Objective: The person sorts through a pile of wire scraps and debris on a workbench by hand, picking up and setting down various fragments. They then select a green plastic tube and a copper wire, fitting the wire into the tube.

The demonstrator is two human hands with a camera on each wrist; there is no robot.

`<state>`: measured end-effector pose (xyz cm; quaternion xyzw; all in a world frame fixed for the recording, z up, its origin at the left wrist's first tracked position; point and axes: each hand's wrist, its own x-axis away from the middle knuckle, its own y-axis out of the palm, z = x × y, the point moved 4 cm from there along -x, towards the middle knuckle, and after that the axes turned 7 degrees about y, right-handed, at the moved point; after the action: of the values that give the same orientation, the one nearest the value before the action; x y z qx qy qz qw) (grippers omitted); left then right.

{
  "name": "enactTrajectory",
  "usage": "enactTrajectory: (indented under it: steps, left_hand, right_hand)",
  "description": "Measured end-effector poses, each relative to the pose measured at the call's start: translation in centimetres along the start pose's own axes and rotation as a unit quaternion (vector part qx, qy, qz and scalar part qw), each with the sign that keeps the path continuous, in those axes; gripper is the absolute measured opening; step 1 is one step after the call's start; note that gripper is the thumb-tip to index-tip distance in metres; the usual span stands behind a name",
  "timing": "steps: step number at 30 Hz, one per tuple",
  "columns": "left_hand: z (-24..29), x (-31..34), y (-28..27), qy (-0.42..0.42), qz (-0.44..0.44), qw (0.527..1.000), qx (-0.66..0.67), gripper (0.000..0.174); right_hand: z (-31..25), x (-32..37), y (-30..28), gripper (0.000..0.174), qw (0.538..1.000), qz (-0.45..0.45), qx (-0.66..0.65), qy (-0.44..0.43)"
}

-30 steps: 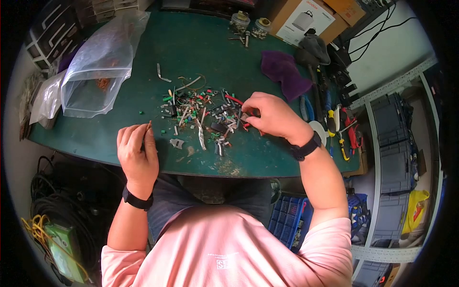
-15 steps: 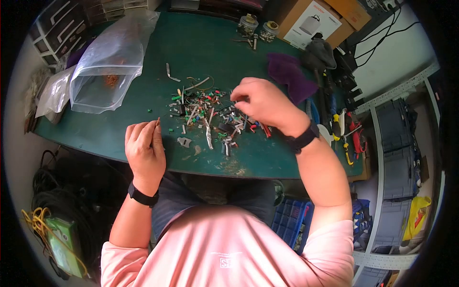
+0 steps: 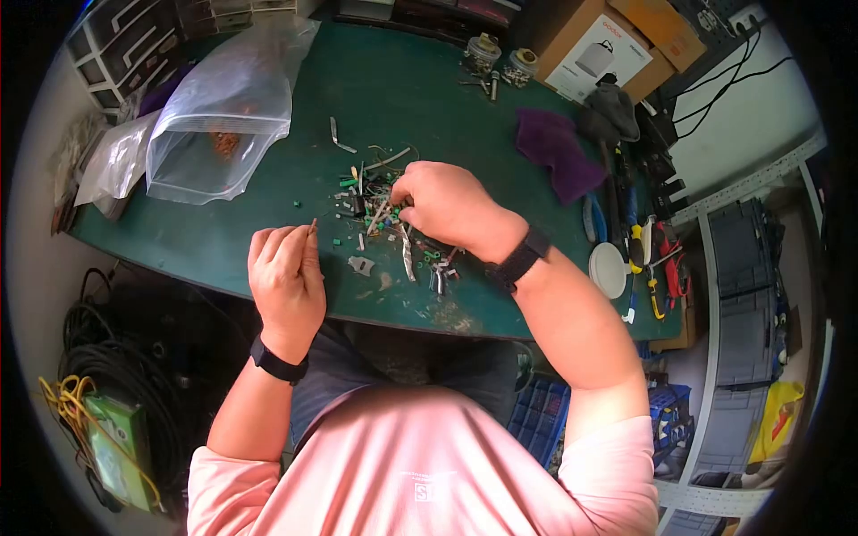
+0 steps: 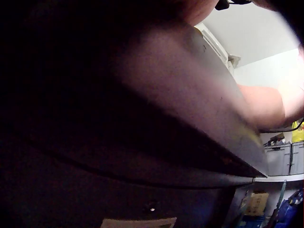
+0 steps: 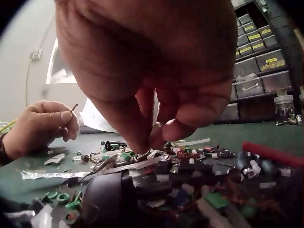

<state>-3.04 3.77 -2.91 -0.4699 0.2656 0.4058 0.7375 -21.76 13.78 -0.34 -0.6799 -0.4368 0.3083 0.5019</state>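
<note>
Green table (image 3: 429, 98), worn and stained along the near edge. Scraps (image 3: 371, 219) heaped mid-table: green, grey, white, red and black bits, plus loose wire; foil strip (image 3: 408, 253) at the near side, bent strip (image 3: 341, 135) lying apart beyond the heap. Left hand (image 3: 288, 290) near the table's near edge, left of the scraps, pinching a thin brown sliver (image 3: 314, 225) between thumb and finger, tip poking up. Right hand (image 3: 456, 205) over the heap, thumb and fingers bent down, tips in among the scraps; cannot tell if they grasp a piece. Left wrist view mostly dark; grip not visible there.

Clear bag (image 3: 219, 107) on the left, mouth toward the person, coppery bits (image 3: 225, 145) inside; second bag (image 3: 116, 161) beside it. Drawers (image 3: 116, 54) at the far left corner; more drawers with yellow labels in the right wrist view. Two jars (image 3: 483, 54) at the far side, screws (image 3: 493, 87) just beside. Box (image 3: 599, 62) at the far right, purple cloth (image 3: 559, 156) nearer. Tools (image 3: 635, 241) along the right edge, by a white disc (image 3: 609, 271).

Room: shelves on the right with grey bins (image 3: 746, 255) and a yellow bag (image 3: 779, 415); blue crate (image 3: 539, 411) below the table; cables (image 3: 100, 366) and a green box (image 3: 121, 438) at lower left.
</note>
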Motion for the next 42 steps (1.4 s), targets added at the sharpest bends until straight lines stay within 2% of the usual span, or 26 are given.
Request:
enactTrajectory:
  steps: [3,5,6,8,12,14,21,23,26,28,30,32,35,38,42]
  left_hand:
    - [-0.1,0.1,-0.1,-0.006,0.004,1.0,0.003,0.007]
    - [-0.1,0.1,-0.1,-0.005,0.005,1.0,-0.002,0.007]
    - [-0.1,0.1,-0.1,-0.005,0.005,1.0,-0.002,0.007]
    - [0.0,0.0,-0.1,-0.007,0.006,1.0,-0.002,0.007]
    - [0.2,0.1,-0.1,-0.004,-0.002,1.0,-0.003,0.009]
    - [0.1,0.1,-0.1,-0.005,-0.005,1.0,-0.005,0.009]
    - [0.1,0.1,-0.1,-0.006,0.007,1.0,-0.012,0.007]
    - [0.1,0.1,-0.1,0.0,0.01,1.0,-0.005,0.007]
    - [0.0,0.1,-0.1,0.001,0.012,1.0,-0.006,0.007]
    - [-0.2,0.2,0.0,0.003,0.014,1.0,-0.006,0.007]
    - [-0.1,0.2,0.0,0.006,0.017,1.0,-0.002,0.007]
    - [-0.1,0.2,0.0,0.003,0.015,1.0,0.0,0.007]
    - [-0.1,0.1,0.0,0.003,0.016,1.0,-0.003,0.006]
    - [-0.1,0.2,-0.1,-0.008,0.003,1.0,0.004,0.008]
    - [-0.1,0.1,0.0,0.004,0.013,1.0,0.002,0.006]
  right_hand:
    - [-0.4,0.1,0.1,0.016,1.0,-0.003,0.025,0.014]
    - [-0.5,0.1,0.0,0.018,0.999,0.044,0.017,-0.018]
    - [-0.6,0.1,0.0,0.018,0.999,0.044,0.017,-0.018]
    - [-0.5,-0.1,0.3,0.018,0.999,-0.014,0.041,0.017]
    - [-0.1,-0.2,0.7,0.019,0.998,-0.016,0.049,0.023]
    - [-0.2,-0.2,0.8,0.019,0.998,0.027,0.056,-0.016]
    - [-1.2,0.2,0.3,0.015,0.997,0.009,0.076,0.016]
    - [-1.2,0.5,-0.3,0.015,0.997,0.066,0.026,-0.008]
    - [-1.3,1.1,-1.6,0.019,0.997,0.066,-0.042,-0.009]
    - [-0.8,1.1,-2.2,0.021,0.997,0.057,-0.06,-0.007]
    - [-0.2,1.2,-3.0,0.02,0.982,0.008,-0.186,0.018]
    - [0.5,1.2,-3.2,0.018,0.978,-0.012,-0.209,0.022]
    - [1.0,1.3,-3.3,0.017,0.938,-0.04,-0.338,0.067]
    - [1.3,1.4,-3.2,0.014,0.926,-0.048,-0.366,0.077]
    - [1.8,1.5,-3.3,0.013,0.933,-0.044,-0.349,0.074]
